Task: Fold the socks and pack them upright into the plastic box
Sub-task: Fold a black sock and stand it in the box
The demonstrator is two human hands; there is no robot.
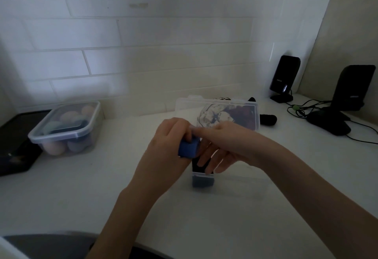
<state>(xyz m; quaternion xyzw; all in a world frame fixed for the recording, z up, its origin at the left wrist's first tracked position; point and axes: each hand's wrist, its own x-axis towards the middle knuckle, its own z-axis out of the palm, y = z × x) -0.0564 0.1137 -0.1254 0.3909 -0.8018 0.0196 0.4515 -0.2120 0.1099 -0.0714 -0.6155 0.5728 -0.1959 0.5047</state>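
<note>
Dim light, white desk against a tiled wall.

Left hand: fingers curled round a folded blue sock, thumb side pressed on its top. The sock is held above the desk, near the middle, just over the near end of a narrow clear plastic box.

Right hand: fingers extended and relaxed, reaching down to the near end of the box; fingertips touch or lie just at its rim. It grips nothing that I can make out. Its index finger points left, toward the left hand's knuckles.

Box: near end shows a dark interior above and a blue-grey folded sock visible through the front wall. The rest of the box is hidden behind the hands.

Behind the hands, toward the back edge: clear lid lying flat, with patterned white and dark red fabric seen through it. A black sock lies just right of it.

Left side of desk: lidded clear container with pale rounded items inside; a black tray-like object at the left edge.

Back right corner: two black speakers, a black mouse, tangled cables.
</note>
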